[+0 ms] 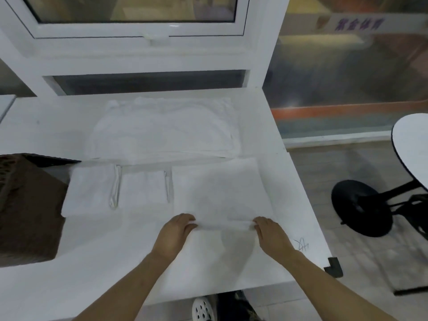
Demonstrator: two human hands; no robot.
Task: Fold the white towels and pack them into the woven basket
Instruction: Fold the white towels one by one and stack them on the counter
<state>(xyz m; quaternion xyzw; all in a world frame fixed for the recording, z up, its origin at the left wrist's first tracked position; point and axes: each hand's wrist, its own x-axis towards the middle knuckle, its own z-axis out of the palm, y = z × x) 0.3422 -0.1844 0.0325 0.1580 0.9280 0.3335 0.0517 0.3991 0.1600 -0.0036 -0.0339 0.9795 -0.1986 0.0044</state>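
Observation:
A white towel (217, 191) lies flat on the white table (97, 269), right of centre. My left hand (177, 230) and my right hand (269, 232) pinch its near edge, one at each corner, lifting a low ridge of cloth between them. Two smaller folded white towels (90, 191) (144, 188) lie side by side to the left. A pile of unfolded white towels (162, 128) rests at the back of the table. The dark brown woven basket (27, 209) stands at the table's left edge.
A white window frame (148, 52) rises behind the table. On the floor to the right stands a round table (414, 147) on a black base (361, 207). A black corner guard (333, 266) marks the table's near right corner. A white shoe (203, 309) shows below the edge.

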